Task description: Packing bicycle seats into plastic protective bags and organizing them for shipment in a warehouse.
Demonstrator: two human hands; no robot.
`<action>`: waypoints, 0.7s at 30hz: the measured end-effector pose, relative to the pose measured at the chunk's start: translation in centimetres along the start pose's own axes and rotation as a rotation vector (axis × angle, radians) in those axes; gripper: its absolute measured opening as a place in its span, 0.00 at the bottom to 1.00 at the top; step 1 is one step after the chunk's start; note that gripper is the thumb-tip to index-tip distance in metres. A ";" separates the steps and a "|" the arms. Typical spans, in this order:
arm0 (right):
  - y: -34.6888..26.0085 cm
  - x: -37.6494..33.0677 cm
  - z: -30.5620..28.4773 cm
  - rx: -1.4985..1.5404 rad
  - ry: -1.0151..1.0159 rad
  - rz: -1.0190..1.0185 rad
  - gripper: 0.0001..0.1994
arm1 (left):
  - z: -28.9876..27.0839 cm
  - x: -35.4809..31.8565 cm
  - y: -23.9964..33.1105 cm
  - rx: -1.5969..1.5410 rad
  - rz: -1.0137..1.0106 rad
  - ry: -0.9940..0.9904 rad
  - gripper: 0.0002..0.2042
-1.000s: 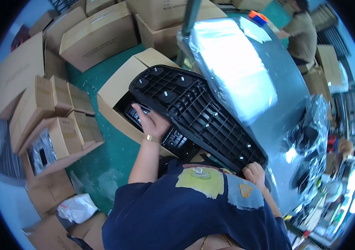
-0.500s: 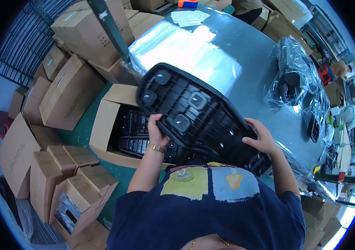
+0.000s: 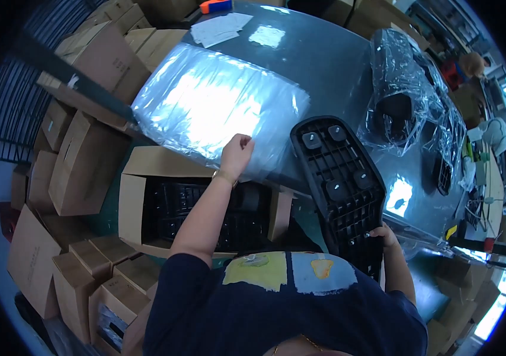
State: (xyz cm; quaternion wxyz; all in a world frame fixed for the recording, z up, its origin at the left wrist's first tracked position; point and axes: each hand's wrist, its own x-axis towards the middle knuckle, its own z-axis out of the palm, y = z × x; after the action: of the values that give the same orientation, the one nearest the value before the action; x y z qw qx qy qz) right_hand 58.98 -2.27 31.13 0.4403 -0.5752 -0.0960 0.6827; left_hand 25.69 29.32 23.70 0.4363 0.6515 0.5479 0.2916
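A long black motorcycle seat (image 3: 348, 178) stands tilted at the table's near edge, its ribbed underside with round-cornered pads and metal studs toward me. My right hand (image 3: 385, 235) grips its lower right side, with the thumb on the underside and the other fingers hidden behind. My left hand (image 3: 238, 155) is over the near part of a flat stack of clear plastic bags (image 3: 205, 95). Its fingers are curled together; whether they pinch a bag cannot be made out. Below my left forearm, an open cardboard box (image 3: 131, 207) holds more black seats (image 3: 176, 204).
Black items wrapped in clear plastic (image 3: 392, 113) lie on the right of the metal table (image 3: 318, 53). White papers (image 3: 220, 28) and an orange-and-blue object (image 3: 215, 6) are at the back. Cardboard boxes (image 3: 84, 160) crowd the left, beside a metal post (image 3: 81, 77).
My left hand has let go of the seat and moved up over the plastic bags. The seat, held by my right hand alone, has swung right and more upright.
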 end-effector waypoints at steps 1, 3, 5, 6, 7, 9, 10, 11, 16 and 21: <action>0.1 0.0 -0.4 0.034 0.036 0.001 0.33 | 1.2 1.3 1.1 0.146 0.053 -0.021 0.14; 0.7 0.8 -1.7 0.080 0.026 -0.005 0.33 | 3.9 2.5 2.8 0.300 0.114 -0.059 0.15; 0.9 1.2 -2.3 0.128 0.011 -0.017 0.33 | 6.2 3.1 3.8 0.784 0.228 -0.001 0.18; 0.4 1.3 -2.3 0.097 0.002 0.001 0.33 | 6.6 3.5 3.7 0.793 0.236 -0.014 0.18; 0.2 1.6 -2.4 0.066 -0.009 0.018 0.32 | 6.9 4.0 3.4 0.720 0.179 -0.045 0.18; 0.7 2.1 -3.5 0.071 -0.026 0.011 0.32 | 6.7 5.1 3.9 0.563 -0.028 -0.152 0.19; 0.9 2.3 -4.1 0.058 -0.047 0.004 0.32 | 6.3 5.4 4.3 0.573 -0.020 -0.166 0.19; 1.2 2.5 -4.5 0.083 -0.030 0.005 0.32 | 5.9 5.5 4.6 0.593 0.017 -0.049 0.19; 0.0 3.3 -3.5 0.108 -0.021 0.021 0.31 | 4.2 5.8 2.7 0.748 -0.016 -0.004 0.13; 0.4 4.2 -5.7 -0.083 -0.017 0.040 0.31 | 2.4 7.9 -1.2 0.469 0.021 0.031 0.12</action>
State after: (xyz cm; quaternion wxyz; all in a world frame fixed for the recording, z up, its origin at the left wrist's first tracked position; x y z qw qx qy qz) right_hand 63.97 -1.66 26.07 0.4015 -0.5890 -0.1162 0.6916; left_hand 28.99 36.41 20.75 0.2613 0.7361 0.6006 0.1706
